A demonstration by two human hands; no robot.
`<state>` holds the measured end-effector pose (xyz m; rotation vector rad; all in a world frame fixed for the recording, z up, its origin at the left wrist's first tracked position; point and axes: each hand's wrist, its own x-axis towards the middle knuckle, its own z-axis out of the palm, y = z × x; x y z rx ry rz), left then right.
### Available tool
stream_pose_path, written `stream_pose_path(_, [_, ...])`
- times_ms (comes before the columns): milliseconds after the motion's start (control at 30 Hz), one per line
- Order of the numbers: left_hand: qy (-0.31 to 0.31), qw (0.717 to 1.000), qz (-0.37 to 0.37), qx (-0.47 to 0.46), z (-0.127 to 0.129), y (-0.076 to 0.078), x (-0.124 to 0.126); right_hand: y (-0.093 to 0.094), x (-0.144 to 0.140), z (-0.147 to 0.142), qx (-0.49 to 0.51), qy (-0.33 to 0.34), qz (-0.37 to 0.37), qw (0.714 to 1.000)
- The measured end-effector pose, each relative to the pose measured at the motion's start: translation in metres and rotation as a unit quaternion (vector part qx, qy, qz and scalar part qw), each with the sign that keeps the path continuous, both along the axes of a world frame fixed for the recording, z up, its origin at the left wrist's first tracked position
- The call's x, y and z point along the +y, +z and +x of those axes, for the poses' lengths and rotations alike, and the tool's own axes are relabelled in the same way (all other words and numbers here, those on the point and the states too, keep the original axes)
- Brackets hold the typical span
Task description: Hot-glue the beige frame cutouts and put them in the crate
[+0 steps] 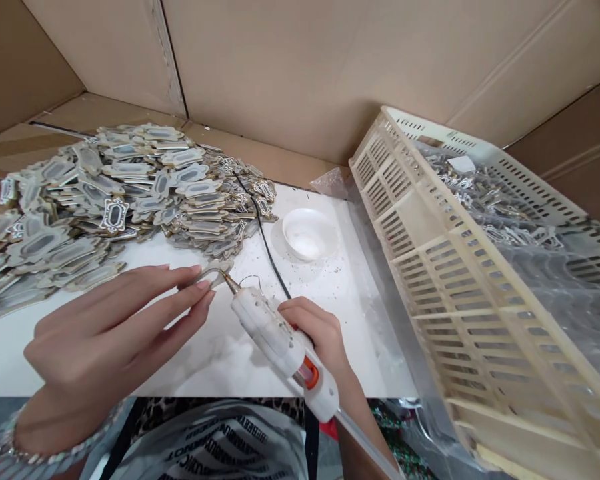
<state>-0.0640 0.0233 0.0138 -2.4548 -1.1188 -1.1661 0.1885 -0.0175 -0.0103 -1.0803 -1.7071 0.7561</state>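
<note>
Pinched between the fingertips of my left hand (pixel 125 327) is a small flat frame-shaped piece (pixel 214 275), pale grey with a shaped edge. My right hand (pixel 317 330) is wrapped round a white hot glue gun (pixel 267 327), with a clear glue stick (pixel 367 443) coming out of its back end. The gun's brass nozzle (pixel 230 281) points up and left, its tip at the piece; whether it touches cannot be made out. A big heap of similar flat pieces (pixel 130 167) lies beyond my left hand, several showing a dark, silver-patterned face.
A white round bowl (pixel 307 235) stands on the white tabletop (pixel 350 280) among small specks. To the right, a cream plastic crate (pixel 430 267) holds metal pieces and clear plastic trays. A black cord (pixel 267 243) runs from the heap to the gun. Cardboard walls (pixel 280 80) enclose the back.
</note>
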Motion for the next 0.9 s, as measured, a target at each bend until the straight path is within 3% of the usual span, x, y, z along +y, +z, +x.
stream_pose_path(467, [-0.001, 1.0, 0.014, 0.021, -0.005, -0.005, 0.002, 0.0, -0.001, 0.0, -0.018, -0.001, -0.027, 0.999])
stream_pose_path(600, [-0.011, 0.998, 0.038, 0.055, -0.003, 0.005, 0.0, 0.001, -0.001, -0.001, -0.019, -0.003, -0.026, 0.999])
stream_pose_path(733, [-0.013, 0.996, -0.005, 0.087, -0.001, 0.019, -0.004, 0.002, 0.0, -0.001, -0.021, -0.003, -0.029, 0.999])
stream_pose_path(900, [-0.006, 0.999, 0.001, 0.046, -0.005, 0.011, -0.001, 0.001, -0.001, 0.0, -0.013, -0.005, -0.043, 0.999])
